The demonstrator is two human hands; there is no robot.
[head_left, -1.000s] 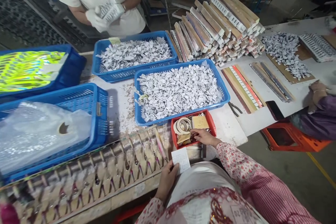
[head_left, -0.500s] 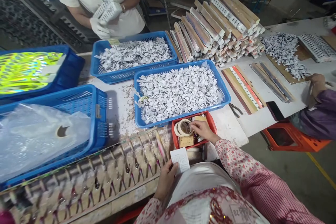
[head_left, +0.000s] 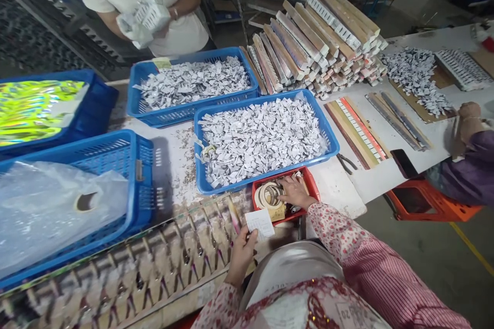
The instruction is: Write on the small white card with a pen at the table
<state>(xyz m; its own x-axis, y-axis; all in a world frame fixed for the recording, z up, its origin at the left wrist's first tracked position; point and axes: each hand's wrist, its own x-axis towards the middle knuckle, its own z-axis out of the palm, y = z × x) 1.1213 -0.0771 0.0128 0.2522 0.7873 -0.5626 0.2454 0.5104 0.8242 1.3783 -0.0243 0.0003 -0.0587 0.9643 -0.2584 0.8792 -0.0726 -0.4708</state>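
My left hand pinches a small white paper slip with print on it, in front of my apron. My right hand reaches into a red plastic box, fingers stretched over the contents at its far side. What lies right under those fingers is hidden. Beside my fingertips are rolls of masking tape. A yellowish card or block sits near the box's front edge. Just behind the box stands a blue basket full of small folded white pieces.
Another blue basket stands behind. Pliers, a phone and flat strips lie to the right. Stacked wooden bars rise at the back. A rack of small painted pieces fills the front left. Two co-workers stand nearby.
My right hand has gone from near the tape rolls to farther back in the red box, its fingers spreading. The paper slip in my left hand has shifted slightly left and up.
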